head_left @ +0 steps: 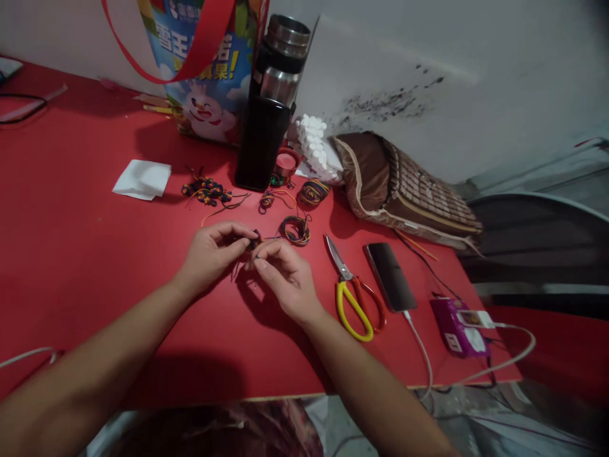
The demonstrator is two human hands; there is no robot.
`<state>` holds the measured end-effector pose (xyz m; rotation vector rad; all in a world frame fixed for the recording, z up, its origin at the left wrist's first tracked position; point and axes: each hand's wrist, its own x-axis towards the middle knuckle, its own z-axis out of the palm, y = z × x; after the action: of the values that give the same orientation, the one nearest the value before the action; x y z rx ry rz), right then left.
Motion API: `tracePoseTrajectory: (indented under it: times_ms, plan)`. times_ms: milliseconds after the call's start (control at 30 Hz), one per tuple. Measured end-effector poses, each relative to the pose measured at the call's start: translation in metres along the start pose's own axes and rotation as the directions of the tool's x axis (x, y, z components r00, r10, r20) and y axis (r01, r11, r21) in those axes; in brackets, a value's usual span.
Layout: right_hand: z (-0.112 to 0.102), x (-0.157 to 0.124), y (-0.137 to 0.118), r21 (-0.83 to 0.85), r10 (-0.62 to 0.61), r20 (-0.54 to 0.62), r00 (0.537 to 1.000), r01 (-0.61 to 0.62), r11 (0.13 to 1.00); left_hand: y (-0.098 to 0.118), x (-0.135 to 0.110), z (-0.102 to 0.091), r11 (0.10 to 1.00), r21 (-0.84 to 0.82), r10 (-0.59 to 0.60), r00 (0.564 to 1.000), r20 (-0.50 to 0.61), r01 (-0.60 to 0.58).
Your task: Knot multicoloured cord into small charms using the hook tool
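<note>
Both hands meet over the middle of the red table (pixel 85 266). My left hand (pixel 214 251) pinches a small dark knotted cord (pixel 257 238) between thumb and fingers. Close beside it, my right hand (pixel 288 279) is closed, thumb against forefinger, on a thin cord end of the same piece. Loose dark strands hang below the fingers. Just beyond lie a coil of dark and orange cord (pixel 295 230), a small cord bundle (pixel 267 202) and a wound cord ball (pixel 314 190). A heap of knotted multicoloured cord pieces (pixel 207 190) rests behind my left hand.
Scissors (pixel 352 289) with yellow and red handles lie right of my right hand, beside a charging phone (pixel 390 276) and a purple box (pixel 459 327). A black phone (pixel 262 143) leans on a steel flask (pixel 280 63). Behind stand a printed bag (pixel 209 108) and a brown cushion (pixel 409 184).
</note>
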<state>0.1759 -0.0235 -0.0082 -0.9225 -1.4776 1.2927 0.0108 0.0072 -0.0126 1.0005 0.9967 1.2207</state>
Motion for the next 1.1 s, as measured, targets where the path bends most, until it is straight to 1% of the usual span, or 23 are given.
tracePoseTrajectory:
  times_ms: [133,233,400,567,667,767,833,900,967,1033,1100]
  plan:
    - [-0.003,0.003,0.006,-0.026,-0.002,-0.001,1.000,0.002,1.000,0.000,0.002,0.001,0.999,-0.024,-0.031,0.996,-0.082,0.029]
    - [-0.005,0.005,0.008,-0.039,0.005,-0.006,1.000,-0.006,0.999,-0.001,0.004,0.002,0.999,-0.035,-0.045,0.993,-0.113,0.041]
    - [-0.005,0.004,0.006,-0.063,-0.004,0.018,1.000,0.005,0.998,-0.002,0.004,0.003,1.000,-0.012,0.014,0.992,-0.128,-0.016]
    - [-0.003,0.003,0.000,-0.082,-0.030,0.033,0.999,0.033,0.996,-0.007,0.002,0.007,0.996,0.087,0.047,0.985,-0.166,-0.033]
    - [-0.003,0.002,-0.002,-0.123,-0.050,0.023,0.999,0.052,0.991,-0.007,0.002,0.009,0.995,0.095,0.054,0.984,-0.172,-0.038]
    - [-0.005,0.001,-0.002,-0.163,-0.107,0.036,0.994,0.111,0.980,-0.002,0.002,0.007,0.999,0.050,0.001,0.991,-0.132,0.006]
    - [-0.006,0.001,-0.002,-0.185,-0.159,0.066,0.985,0.169,0.968,0.003,0.000,0.004,0.997,0.023,-0.071,0.996,-0.062,0.073]
    - [-0.007,0.001,-0.002,-0.227,-0.222,0.107,0.969,0.242,0.943,0.007,-0.002,0.001,0.989,-0.003,-0.150,0.989,0.016,0.150]
    - [-0.008,0.003,-0.001,-0.288,-0.280,0.155,0.948,0.314,0.905,0.006,-0.004,0.000,0.975,-0.022,-0.218,0.973,0.078,0.220]
    - [-0.010,0.005,0.000,-0.349,-0.322,0.200,0.925,0.375,0.859,0.004,-0.005,-0.001,0.970,-0.015,-0.242,0.965,0.104,0.245]
    - [-0.012,0.007,0.002,-0.401,-0.358,0.234,0.904,0.425,0.811,0.001,-0.005,0.000,0.975,0.027,-0.224,0.971,0.089,0.222]
